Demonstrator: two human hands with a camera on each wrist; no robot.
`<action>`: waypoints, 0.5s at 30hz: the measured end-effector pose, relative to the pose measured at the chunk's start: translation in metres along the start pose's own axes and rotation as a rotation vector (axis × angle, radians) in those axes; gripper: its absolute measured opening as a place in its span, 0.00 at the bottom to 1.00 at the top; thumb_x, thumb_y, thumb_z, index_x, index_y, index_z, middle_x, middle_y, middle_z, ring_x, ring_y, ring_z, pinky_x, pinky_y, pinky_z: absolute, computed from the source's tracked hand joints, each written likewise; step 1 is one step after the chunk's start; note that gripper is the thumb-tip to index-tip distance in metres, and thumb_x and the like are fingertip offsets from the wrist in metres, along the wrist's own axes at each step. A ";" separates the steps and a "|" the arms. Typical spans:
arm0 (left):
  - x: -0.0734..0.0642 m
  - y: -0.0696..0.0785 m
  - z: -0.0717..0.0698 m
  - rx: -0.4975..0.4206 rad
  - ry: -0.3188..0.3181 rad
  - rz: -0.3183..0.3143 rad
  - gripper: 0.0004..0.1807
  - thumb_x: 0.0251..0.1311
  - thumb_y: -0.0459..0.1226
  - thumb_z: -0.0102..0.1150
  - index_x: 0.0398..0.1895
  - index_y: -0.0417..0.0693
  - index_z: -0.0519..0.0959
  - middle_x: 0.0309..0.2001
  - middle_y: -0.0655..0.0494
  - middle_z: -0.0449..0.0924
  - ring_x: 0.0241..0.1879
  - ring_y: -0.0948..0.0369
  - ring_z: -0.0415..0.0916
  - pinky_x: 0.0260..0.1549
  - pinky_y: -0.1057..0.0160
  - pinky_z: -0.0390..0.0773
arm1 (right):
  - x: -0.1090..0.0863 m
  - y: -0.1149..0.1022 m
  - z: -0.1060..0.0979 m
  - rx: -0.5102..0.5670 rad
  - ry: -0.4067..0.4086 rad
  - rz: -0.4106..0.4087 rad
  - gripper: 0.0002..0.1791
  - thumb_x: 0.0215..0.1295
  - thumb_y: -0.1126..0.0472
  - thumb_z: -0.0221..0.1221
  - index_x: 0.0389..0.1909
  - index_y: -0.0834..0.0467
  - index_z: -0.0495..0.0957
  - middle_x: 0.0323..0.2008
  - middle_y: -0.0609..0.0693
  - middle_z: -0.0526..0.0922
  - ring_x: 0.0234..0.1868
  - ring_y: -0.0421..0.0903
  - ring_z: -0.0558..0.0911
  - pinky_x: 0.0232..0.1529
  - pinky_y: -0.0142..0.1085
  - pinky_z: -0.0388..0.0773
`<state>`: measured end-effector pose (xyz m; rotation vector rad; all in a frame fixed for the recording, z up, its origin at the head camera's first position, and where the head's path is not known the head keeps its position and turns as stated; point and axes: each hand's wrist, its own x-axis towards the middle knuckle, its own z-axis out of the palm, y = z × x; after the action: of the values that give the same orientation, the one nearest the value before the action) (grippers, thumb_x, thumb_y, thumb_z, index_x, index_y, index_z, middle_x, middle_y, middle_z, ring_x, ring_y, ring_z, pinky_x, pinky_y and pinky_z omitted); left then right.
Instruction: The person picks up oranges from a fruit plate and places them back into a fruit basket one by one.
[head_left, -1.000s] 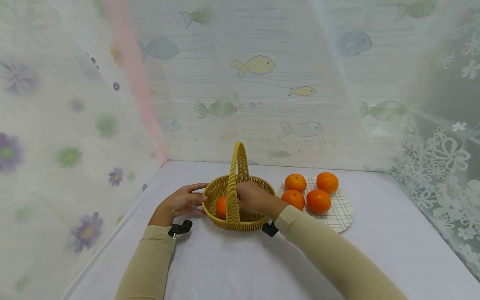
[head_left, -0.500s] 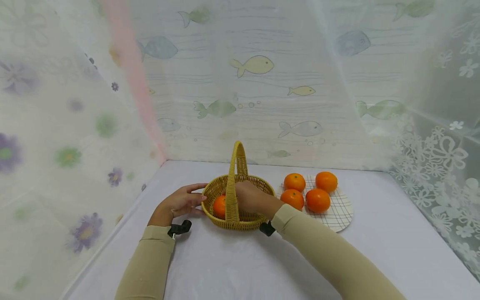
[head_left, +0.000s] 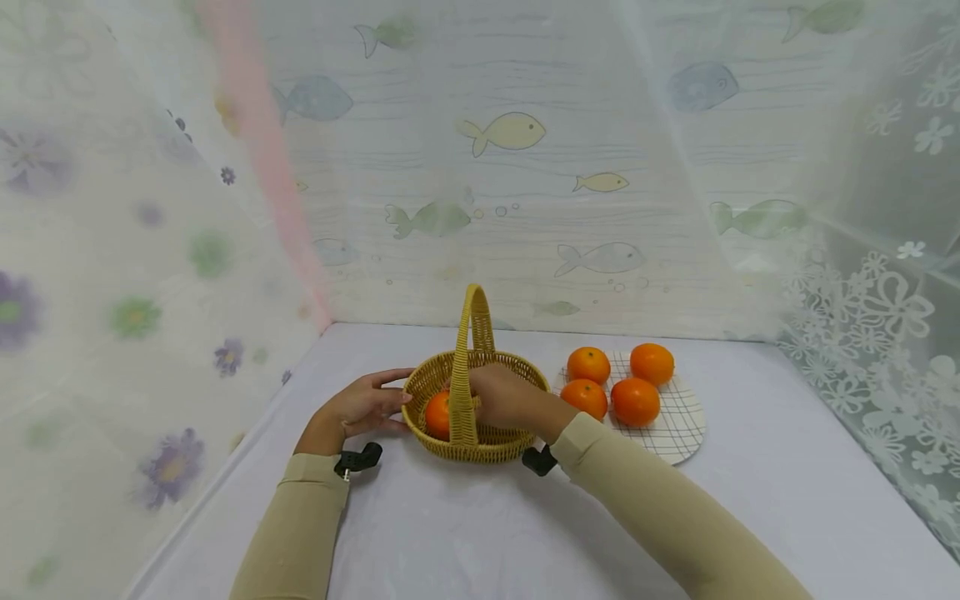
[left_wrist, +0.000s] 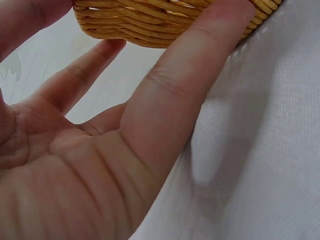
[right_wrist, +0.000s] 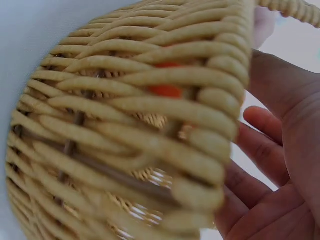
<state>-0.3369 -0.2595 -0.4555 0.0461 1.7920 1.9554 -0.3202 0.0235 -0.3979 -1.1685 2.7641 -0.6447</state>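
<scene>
My left hand (head_left: 366,407) rests against the left side of the yellow woven basket (head_left: 487,452), with fairly straight fingers. In the left wrist view, thumb and fingertips touch the basket wall (left_wrist: 135,22) from outside. My right hand (head_left: 506,398) reaches down inside the basket, right of its tall handle (head_left: 463,375). Its fingers curl over an orange (head_left: 438,415) on the left of the basket floor; the handle hides the thumb and part of the fruit. Through the weave in the right wrist view, a bit of the orange (right_wrist: 167,90) shows, beside the right hand (right_wrist: 280,160).
On the right lies a white plate (head_left: 684,429) with a dark grid pattern, bearing several oranges (head_left: 636,402). A white cloth (head_left: 450,533) covers the table. Patterned sheer curtains (head_left: 420,292) stand at the back and both sides.
The orange in the basket has shifted slightly left, and the right hand's fingers have come over its top. The left hand and the basket stay put.
</scene>
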 end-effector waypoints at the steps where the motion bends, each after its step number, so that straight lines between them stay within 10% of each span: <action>1: 0.000 0.000 0.000 0.001 -0.002 0.000 0.34 0.59 0.32 0.61 0.69 0.55 0.64 0.65 0.46 0.67 0.57 0.49 0.73 0.45 0.39 0.77 | -0.002 0.000 -0.002 0.005 0.005 0.005 0.19 0.52 0.52 0.70 0.46 0.39 0.78 0.47 0.35 0.82 0.51 0.39 0.79 0.55 0.37 0.75; 15: 0.000 0.000 0.001 -0.007 0.005 -0.007 0.33 0.59 0.32 0.61 0.68 0.55 0.64 0.65 0.47 0.67 0.57 0.49 0.73 0.45 0.39 0.77 | -0.034 0.021 -0.018 0.021 0.129 0.078 0.35 0.47 0.41 0.70 0.59 0.43 0.74 0.54 0.40 0.78 0.53 0.42 0.78 0.54 0.41 0.76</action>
<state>-0.3367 -0.2583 -0.4548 0.0321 1.7864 1.9587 -0.3142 0.0667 -0.3931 -1.0452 2.8839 -0.7647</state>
